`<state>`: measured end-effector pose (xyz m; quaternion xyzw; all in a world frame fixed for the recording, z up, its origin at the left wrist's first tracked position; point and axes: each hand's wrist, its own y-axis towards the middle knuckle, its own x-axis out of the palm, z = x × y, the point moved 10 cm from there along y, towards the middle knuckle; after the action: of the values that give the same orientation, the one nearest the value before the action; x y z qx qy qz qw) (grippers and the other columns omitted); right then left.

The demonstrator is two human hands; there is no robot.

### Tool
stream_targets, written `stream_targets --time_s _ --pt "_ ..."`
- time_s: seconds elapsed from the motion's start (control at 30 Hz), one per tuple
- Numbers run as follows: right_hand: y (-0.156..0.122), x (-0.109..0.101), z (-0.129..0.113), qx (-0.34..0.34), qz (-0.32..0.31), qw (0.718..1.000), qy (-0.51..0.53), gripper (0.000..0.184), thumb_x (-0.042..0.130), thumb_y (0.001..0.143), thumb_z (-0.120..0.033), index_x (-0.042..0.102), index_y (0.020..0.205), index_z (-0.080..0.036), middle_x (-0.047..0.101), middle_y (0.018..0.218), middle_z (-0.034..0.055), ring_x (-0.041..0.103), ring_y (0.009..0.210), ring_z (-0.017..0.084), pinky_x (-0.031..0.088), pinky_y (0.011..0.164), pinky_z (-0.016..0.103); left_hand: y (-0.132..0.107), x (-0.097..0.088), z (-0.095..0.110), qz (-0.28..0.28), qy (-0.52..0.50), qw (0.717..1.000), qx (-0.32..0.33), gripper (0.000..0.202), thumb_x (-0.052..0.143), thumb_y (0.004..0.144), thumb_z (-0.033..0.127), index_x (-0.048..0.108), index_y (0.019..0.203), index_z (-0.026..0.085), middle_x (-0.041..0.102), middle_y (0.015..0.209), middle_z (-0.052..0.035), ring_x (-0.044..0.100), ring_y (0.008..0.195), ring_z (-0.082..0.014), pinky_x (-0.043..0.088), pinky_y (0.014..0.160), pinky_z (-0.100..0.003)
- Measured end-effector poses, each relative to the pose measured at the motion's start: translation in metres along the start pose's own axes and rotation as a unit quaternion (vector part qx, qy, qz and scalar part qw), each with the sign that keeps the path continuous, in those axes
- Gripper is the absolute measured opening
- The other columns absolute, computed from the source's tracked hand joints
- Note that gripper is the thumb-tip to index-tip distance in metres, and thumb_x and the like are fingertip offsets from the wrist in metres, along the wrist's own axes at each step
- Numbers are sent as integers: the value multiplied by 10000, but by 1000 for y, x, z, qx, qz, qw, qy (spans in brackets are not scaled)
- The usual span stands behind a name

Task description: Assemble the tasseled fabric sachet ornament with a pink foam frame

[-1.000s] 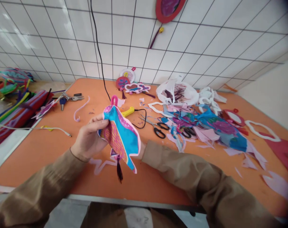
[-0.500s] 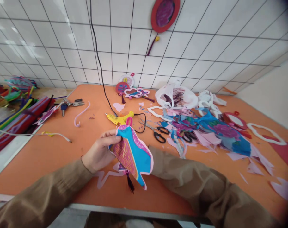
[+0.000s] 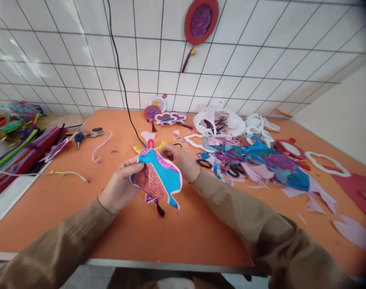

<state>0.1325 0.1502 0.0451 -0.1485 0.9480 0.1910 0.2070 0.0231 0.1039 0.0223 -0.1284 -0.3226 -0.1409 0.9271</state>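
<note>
My left hand point(image 3: 121, 184) pinches the left edge of a fabric pendant point(image 3: 167, 176), thumb in front. The pendant has blue, patterned orange-and-purple and dotted pink parts, a pale border, a pink loop point(image 3: 151, 143) on top and a dark tassel point(image 3: 160, 210) below. My right hand point(image 3: 178, 158) is at its upper right edge, partly behind it. Its fingers are curled together; whatever they hold is hidden. Just beyond the pendant lies a yellow glue gun point(image 3: 137, 149), mostly covered.
Scissors point(image 3: 203, 163) and fabric and pink scraps point(image 3: 258, 172) lie to the right, before a white plastic bag point(image 3: 235, 122). Finished pendants point(image 3: 166, 117) rest by the tiled wall. Keys point(image 3: 88, 133), a white cable point(image 3: 71, 173) and coloured pipe cleaners point(image 3: 35, 154) are at left.
My right hand has come up from behind the pendant to its upper right edge. The pendant is slightly higher and farther left. A pale pink star-shaped outline beneath it is no longer visible.
</note>
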Motion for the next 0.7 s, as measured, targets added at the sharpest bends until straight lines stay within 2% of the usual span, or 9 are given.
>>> stream_targets --time_s 0.07,0.13,0.23,0.33,0.4,0.53,0.6,0.7 --pt "7 -26 0 10 29 999 -11 199 594 839 -236 648 987 -114 622 663 4 564 587 128 460 580 272 1 -6 8 26 13 999 21 119 774 635 189 764 749 155 741 713 -32 658 630 -149 535 630 -222" --pt "10 -55 -9 8 70 997 -28 290 614 802 -229 652 1073 -132 630 668 -5 560 583 126 459 587 276 -1 -14 13 62 35 997 37 92 773 639 184 753 724 151 729 689 -24 642 596 -133 519 590 -208" --pt "4 -89 -38 -28 120 991 -55 379 642 778 -219 647 1151 -150 677 795 27 597 676 141 488 653 296 -2 -20 16 93 91 990 52 83 769 662 207 733 697 142 693 625 -6 586 501 -102 450 485 -183" --pt "-16 -104 -80 -83 125 979 -137 467 619 784 -161 611 1250 -201 660 729 -7 585 644 134 487 641 289 1 -19 13 92 141 984 53 133 769 663 253 717 684 132 671 590 -7 561 456 -100 406 444 -189" --pt "-33 -106 -107 -120 112 972 -168 473 623 809 -163 602 1274 -243 678 752 -5 604 669 141 501 666 299 6 -20 8 94 151 983 41 163 776 650 264 717 702 122 682 600 -24 590 474 -121 431 467 -206" --pt "-57 -86 -140 -183 -18 980 -80 468 661 836 -220 591 1291 -303 690 712 -29 626 639 137 520 665 301 16 -15 -6 75 97 992 20 168 776 645 225 731 772 125 723 681 -42 643 552 -148 504 560 -246" --pt "-56 -77 -136 -176 -48 982 -46 463 668 833 -230 595 1286 -289 681 688 -35 624 637 132 517 669 298 18 -8 -11 56 55 997 15 134 773 642 199 733 758 144 725 679 -22 654 585 -153 528 609 -254" --pt "-39 -59 -104 -116 -69 989 -64 456 628 827 -181 595 1279 -233 668 699 -35 599 619 111 489 620 266 12 1 -17 42 13 999 -2 119 753 689 225 742 793 169 748 733 -17 684 659 -187 560 662 -292"
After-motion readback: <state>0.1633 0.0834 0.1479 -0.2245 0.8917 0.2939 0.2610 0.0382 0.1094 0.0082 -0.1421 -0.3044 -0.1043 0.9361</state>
